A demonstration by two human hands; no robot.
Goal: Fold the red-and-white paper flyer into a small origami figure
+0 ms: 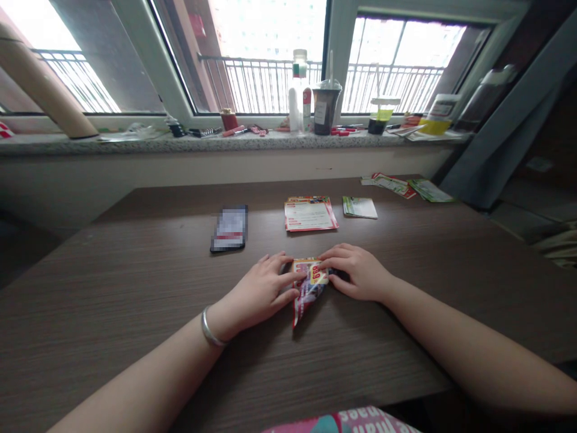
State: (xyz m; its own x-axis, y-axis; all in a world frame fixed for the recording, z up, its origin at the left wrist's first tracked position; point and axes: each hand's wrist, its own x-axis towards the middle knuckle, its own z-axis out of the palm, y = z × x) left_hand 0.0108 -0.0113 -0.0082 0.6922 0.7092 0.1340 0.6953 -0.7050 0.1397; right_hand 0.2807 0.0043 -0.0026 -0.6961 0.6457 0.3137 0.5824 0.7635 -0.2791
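Paper [309, 297], folded to a pt. at its near end, lies on the table [135, 270] btwn. L hand [265, 282] & R hand [356, 270]. L hand: fingers spread loosely, resting on the paper's left part, not clenched. R hand: fingertips on upper right part, thumb by right edge; can't tell if it's pinching. Silver bangle [210, 328] on L wrist. Phone [231, 228], screen pixelated, flat beyond L hand. Stack of cards [311, 216] w/ red edging beyond the paper; smaller stack [360, 207], partly green, just to its right. More leaflets [430, 190], red & green, nr. far R corner. Sill [265, 142] behind: red jar [229, 120], white bottle [295, 111], dark cup [324, 111] w/ straw, smaller cup [382, 113], yellow-green. Brown tube [42, 84] leans far L; grey curtain [505, 114] far R.
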